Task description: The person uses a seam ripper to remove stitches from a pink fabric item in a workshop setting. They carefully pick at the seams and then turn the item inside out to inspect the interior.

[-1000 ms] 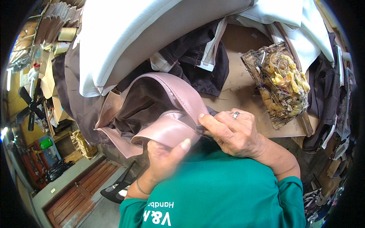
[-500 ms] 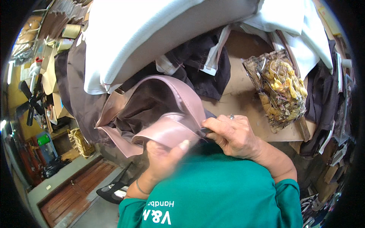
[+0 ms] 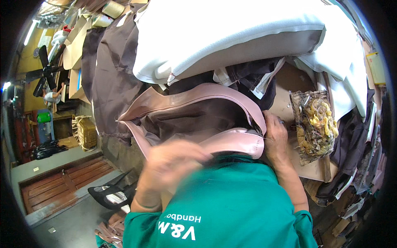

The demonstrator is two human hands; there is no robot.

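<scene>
A pink leather handbag [image 3: 235, 142] with a dark brown lining [image 3: 182, 124] lies mouth up in front of me, its zipper edge curving along the far side. My right hand [image 3: 276, 134] grips the bag's right end, fingers behind the pink edge. Blurred by motion, my left hand [image 3: 171, 161] is over the near left side of the bag; its fingers are smeared, and whether it touches the leather cannot be made out. The bag's lower body is hidden.
Large white panels [image 3: 231, 25] cover the far side, with dark brown fabric [image 3: 118, 78] at the left. A pad crusted with yellow glue [image 3: 316, 124] lies on the tan table [image 3: 289, 84] at right. A black fan [image 3: 44, 72] and a basket [image 3: 84, 132] stand left.
The bag's mouth has spread wider, and its near flap has turned down toward me. My right hand has shifted to the bag's right end; my left hand has left the flap's edge and moved left.
</scene>
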